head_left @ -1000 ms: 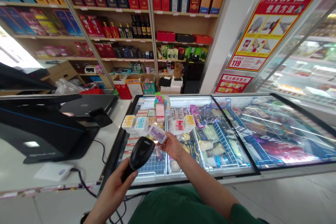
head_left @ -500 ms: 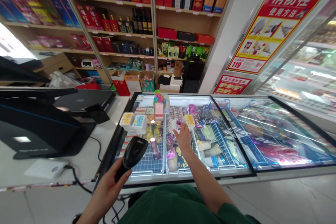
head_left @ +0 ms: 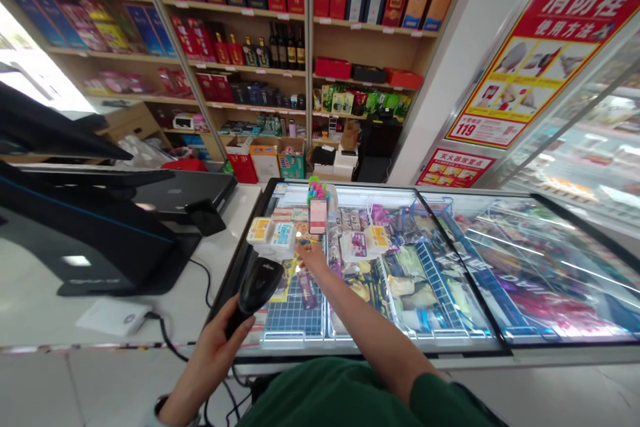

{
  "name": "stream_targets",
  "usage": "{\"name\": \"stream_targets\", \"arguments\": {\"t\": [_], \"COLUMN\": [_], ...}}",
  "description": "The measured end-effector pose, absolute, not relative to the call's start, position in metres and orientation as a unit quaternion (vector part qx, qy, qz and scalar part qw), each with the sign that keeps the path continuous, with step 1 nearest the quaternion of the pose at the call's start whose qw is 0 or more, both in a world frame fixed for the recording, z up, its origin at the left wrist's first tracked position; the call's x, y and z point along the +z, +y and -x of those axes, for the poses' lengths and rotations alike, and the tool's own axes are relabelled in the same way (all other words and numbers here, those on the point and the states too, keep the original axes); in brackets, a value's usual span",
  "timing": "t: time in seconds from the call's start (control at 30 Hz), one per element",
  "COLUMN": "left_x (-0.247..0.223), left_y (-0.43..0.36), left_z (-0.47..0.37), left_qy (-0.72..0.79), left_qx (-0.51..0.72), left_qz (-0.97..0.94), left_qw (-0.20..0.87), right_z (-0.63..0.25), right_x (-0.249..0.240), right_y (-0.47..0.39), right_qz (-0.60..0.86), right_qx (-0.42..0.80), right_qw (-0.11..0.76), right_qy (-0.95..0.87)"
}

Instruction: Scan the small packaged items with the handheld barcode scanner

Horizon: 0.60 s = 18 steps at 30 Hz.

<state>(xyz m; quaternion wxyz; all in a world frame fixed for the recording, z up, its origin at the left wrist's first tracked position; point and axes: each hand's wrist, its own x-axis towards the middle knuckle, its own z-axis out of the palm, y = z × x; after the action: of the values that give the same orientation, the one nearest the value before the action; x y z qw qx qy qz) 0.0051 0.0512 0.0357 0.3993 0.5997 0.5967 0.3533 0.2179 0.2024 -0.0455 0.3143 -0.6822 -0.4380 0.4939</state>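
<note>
My left grip (head_left: 220, 340) wraps one black scanner (head_left: 260, 285). My right grip (head_left: 313, 257), fingertips too unclear to tell wide or narrow, has moved left from the purple-labelled tub (head_left: 354, 245) to beside the blue-labelled tub (head_left: 283, 237). Two yellow-labelled tubs (head_left: 377, 239) make four on the freezer (head_left: 290, 349).

The barcode scanner (head_left: 259, 285) looks smooth plastic, the freezer lid (head_left: 510, 247) glossy glass, the shelving (head_left: 373, 47) over there matt wood
</note>
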Motion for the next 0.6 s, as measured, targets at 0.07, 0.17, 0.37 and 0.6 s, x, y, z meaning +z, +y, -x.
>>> {"name": "stream_targets", "arguments": {"t": [0.07, 0.17, 0.37, 0.6], "left_x": [0.034, 0.033, 0.036, 0.035], "left_y": [0.049, 0.044, 0.037, 0.034], "left_z": [-0.002, 0.001, -0.002, -0.008], "left_qy": [0.599, 0.604, 0.611, 0.587], "left_qx": [0.351, 0.359, 0.366, 0.343], "left_qz": [-0.597, -0.59, -0.575, -0.585], "left_qw": [0.402, 0.398, 0.402, 0.442], "right_z": [-0.196, -0.18, -0.188, -0.245], "right_x": [-0.047, -0.049, -0.052, -0.031], "right_y": [0.216, 0.228, 0.225, 0.186], "right_qz": [0.677, 0.674, 0.666, 0.644], "right_qx": [0.535, 0.55, 0.54, 0.389], "right_qw": [0.324, 0.336, 0.364, 0.418], "right_qy": [-0.388, -0.361, -0.364, -0.509]}}
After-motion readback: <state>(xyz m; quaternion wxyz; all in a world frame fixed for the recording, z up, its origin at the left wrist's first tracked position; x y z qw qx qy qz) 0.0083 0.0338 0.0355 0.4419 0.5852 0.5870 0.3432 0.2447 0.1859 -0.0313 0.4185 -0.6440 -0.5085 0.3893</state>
